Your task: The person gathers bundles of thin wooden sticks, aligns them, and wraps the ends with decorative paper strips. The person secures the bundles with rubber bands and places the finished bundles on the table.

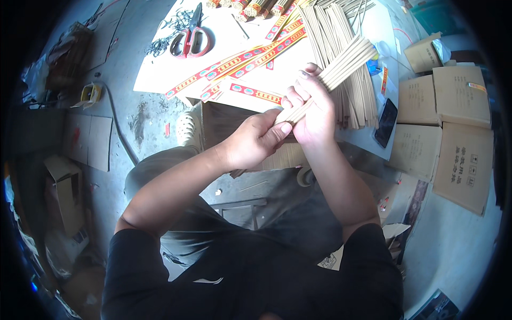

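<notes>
Both hands are closed on a bundle of tan incense sticks, held slantwise above the table's near edge. My left hand grips the lower end, its thumb lying along the sticks. Higher up, my right hand has its fingers wrapped around the bundle, and the sticks fan slightly beyond it. Beneath and behind it lies a large pile of loose incense sticks. Red and yellow paper label strips are spread over the white table beyond my left hand.
Red-handled scissors lie beside a tangle of thin black bands. Wrapped bundles sit at the table's far side. A black phone rests near the right edge. Cardboard boxes stand on the right; a cable crosses the floor.
</notes>
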{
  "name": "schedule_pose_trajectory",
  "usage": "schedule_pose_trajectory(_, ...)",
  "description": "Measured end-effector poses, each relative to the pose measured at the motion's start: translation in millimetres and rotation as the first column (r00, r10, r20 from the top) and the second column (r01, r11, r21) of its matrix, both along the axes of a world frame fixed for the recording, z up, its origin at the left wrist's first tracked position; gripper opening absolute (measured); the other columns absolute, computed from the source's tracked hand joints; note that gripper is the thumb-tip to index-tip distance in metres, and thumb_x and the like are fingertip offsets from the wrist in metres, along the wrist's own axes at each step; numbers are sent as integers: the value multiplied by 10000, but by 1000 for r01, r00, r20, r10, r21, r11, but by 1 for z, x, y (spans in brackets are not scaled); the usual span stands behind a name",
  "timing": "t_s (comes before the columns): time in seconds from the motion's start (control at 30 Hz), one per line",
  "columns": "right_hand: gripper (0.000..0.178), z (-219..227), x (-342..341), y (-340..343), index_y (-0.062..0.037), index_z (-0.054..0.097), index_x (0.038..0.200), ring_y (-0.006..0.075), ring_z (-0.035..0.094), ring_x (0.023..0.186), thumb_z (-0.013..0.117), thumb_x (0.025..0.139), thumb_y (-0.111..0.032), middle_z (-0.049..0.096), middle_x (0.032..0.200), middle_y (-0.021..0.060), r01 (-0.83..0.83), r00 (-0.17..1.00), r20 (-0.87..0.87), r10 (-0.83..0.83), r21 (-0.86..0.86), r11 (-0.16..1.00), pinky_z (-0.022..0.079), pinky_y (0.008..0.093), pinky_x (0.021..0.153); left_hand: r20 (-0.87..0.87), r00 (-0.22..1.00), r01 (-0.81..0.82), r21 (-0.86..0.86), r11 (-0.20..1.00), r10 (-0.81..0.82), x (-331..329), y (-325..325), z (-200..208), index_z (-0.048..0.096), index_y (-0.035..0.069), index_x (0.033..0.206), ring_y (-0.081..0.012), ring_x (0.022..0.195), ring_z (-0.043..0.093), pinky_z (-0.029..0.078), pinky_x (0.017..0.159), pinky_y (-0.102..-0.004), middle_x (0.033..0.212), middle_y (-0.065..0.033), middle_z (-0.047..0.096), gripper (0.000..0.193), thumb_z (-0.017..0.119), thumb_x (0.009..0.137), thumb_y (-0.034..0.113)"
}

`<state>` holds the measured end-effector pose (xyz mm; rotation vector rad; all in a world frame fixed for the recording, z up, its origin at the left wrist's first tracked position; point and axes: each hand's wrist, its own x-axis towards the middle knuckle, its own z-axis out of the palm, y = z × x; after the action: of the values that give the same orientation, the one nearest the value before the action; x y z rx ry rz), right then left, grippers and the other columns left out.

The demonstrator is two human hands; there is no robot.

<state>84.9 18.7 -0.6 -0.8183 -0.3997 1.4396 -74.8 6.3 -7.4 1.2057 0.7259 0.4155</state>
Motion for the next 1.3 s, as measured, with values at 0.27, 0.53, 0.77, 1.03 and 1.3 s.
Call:
schedule_pose_trajectory(0.27,131,12,-13,11,-163,533,1132,68,379,715,582,1011,-147,404,825,-62,-84,994,-74,81,-32,996,367,243,677,131,991,11,-214,977,18,-12,6,-6,537,51,1088,-95,614,499,430,572,-246,794,-12,525,330,458,1118,370)
schedule_pose_trajectory(0.53,146,3,-7,14,-146,555,1125,75,407,683,612,991,-132,430,811,-52,-98,993,-73,94,-68,993,376,239,634,269,963,102,-366,925,0,-14,8,-18,542,57,1116,-105,634,518,440,592,-241,830,-18,537,379,471,1106,430)
schedule_pose_trajectory(0.77,167,10,-11,8,-131,572,1079,79,459,612,633,932,-80,463,737,-41,-50,998,29,51,-50,998,385,259,558,267,958,32,-450,892,100,-12,3,-1,515,40,1313,-170,998,683,570,821,-288,1075,-80,681,412,513,1093,388)
schedule_pose_trajectory(1.03,96,-3,2,6,-171,571,1072,58,434,584,564,981,-138,442,719,-75,-127,990,-63,127,10,992,389,247,556,385,922,219,-422,880,-45,-14,11,-21,521,60,1183,-116,653,584,493,591,-240,873,-43,603,324,559,1079,364)
schedule_pose_trajectory(1.3,83,-9,3,1,-168,565,1064,50,423,583,554,986,-144,421,711,-78,-103,987,-123,102,-4,995,390,242,555,265,964,115,-379,918,-11,-5,2,-14,504,89,1054,-104,581,491,411,534,-235,785,-25,529,344,555,1069,429)
